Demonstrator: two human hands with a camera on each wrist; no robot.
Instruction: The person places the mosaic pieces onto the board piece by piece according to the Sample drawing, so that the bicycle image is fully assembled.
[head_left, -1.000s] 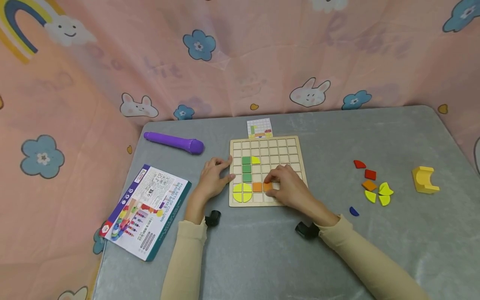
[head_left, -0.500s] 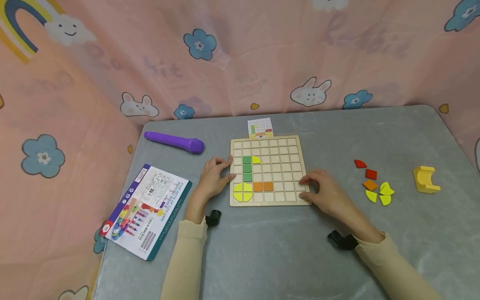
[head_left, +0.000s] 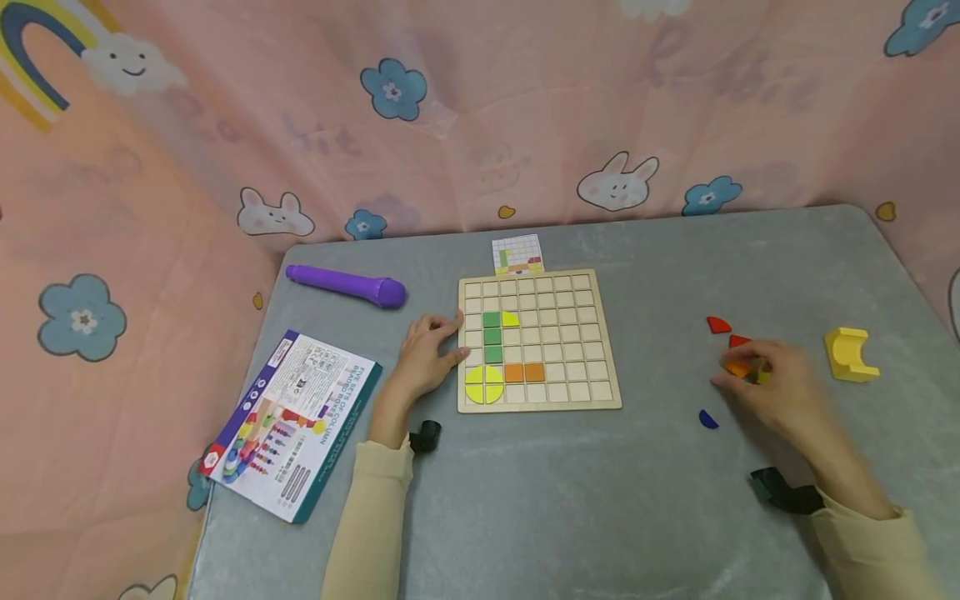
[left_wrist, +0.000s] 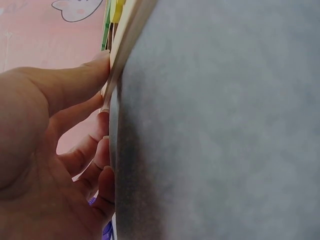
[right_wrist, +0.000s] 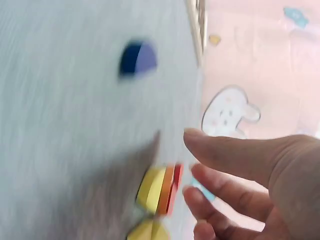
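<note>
A wooden grid board point(head_left: 573, 350) lies flat, bearing green squares point(head_left: 492, 337), two orange squares point(head_left: 523, 372), a yellow quarter-round and a circle of yellow quarter pieces point(head_left: 484, 384). My left hand point(head_left: 423, 358) touches its left edge; in the left wrist view the thumb point(left_wrist: 75, 85) presses the board's rim point(left_wrist: 127, 40). My right hand point(head_left: 787, 400) hovers around loose pieces at the right, thumb and fingers apart. Below them in the head view is an orange square point(head_left: 738, 367); yellow pieces are partly hidden. The right wrist view shows a gap between fingers and the yellow piece point(right_wrist: 151, 190).
A red quarter-round point(head_left: 717, 324), a red square point(head_left: 738, 340) and a blue half-round point(head_left: 708, 419) lie nearby. Farther right stands a yellow curved block point(head_left: 850, 356). A pattern card point(head_left: 517, 253) sits behind the board. Leftward are a purple microphone point(head_left: 347, 285) and a printed box point(head_left: 292, 425).
From the board's second orange square, my right hand has swung right, past the board's edge, to the loose pieces. That orange square stays in its cell. The left hand keeps its place.
</note>
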